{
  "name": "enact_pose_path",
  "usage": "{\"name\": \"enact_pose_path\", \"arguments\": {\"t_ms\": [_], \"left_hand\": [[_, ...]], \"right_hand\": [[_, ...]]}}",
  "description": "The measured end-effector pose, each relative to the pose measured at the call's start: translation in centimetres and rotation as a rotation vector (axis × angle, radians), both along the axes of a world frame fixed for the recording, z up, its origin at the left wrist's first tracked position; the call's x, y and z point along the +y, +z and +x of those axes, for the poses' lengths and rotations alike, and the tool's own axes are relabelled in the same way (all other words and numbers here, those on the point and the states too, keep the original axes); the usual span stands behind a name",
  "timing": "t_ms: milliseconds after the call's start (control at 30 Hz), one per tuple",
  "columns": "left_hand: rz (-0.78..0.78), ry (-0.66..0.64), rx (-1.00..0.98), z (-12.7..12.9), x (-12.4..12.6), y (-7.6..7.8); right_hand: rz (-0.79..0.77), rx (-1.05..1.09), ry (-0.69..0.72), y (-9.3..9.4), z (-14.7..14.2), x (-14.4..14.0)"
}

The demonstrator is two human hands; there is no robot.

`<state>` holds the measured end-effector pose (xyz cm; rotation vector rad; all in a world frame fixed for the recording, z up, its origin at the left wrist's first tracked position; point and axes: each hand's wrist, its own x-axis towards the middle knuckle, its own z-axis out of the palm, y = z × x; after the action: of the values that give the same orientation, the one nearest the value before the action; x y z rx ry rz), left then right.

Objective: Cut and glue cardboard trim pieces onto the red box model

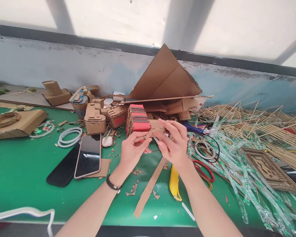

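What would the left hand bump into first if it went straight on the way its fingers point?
Most likely the right hand, which sits just across from the left hand, though depth between them is unclear.

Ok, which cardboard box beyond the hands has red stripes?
The striped box, just beyond the left hand: red and dark bands cross its top. The cardboard box at its left shows only a red patch; the tan box farther left, none.

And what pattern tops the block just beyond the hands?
The block has alternating red and dark stripes, clear in the head view.
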<state>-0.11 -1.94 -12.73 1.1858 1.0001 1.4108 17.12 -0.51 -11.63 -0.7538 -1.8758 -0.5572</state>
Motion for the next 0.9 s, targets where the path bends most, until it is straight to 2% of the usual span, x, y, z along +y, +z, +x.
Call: {"name": "enact_pose_path", "arguments": {"t_ms": [133,300,467,633,767,900], "left_hand": [[0.003,0.003,-0.011,-0.1,0.0,0.0],[0.013,-0.003,-0.014,-0.1,0.0,-0.1],[0.008,-0.007,-0.033,-0.2,-0.1,0.1],[0.000,0.001,-0.046,-0.3,-0.3,0.4],[-0.002,-0.015,-0.047,-0.4,-0.2,0.5],[-0.004,-0.002,-0.043,-0.4,-0.1,0.4]], "right_hand": [[-0.008,-0.093,0.063,-0.1,0.3,0.3],[-0.007,0.026,-0.076,-0.3,1.3,0.8],[-0.008,-0.108,0.009,-0.1,1.0,0.6],[0.004,0.006,-0.080,-0.2,1.5,0.9],[0.013,-0.016,-0.036,-0.1,1.4,0.8],[0.025,0.025,-0.089,0.1,0.9,0.4]]}}
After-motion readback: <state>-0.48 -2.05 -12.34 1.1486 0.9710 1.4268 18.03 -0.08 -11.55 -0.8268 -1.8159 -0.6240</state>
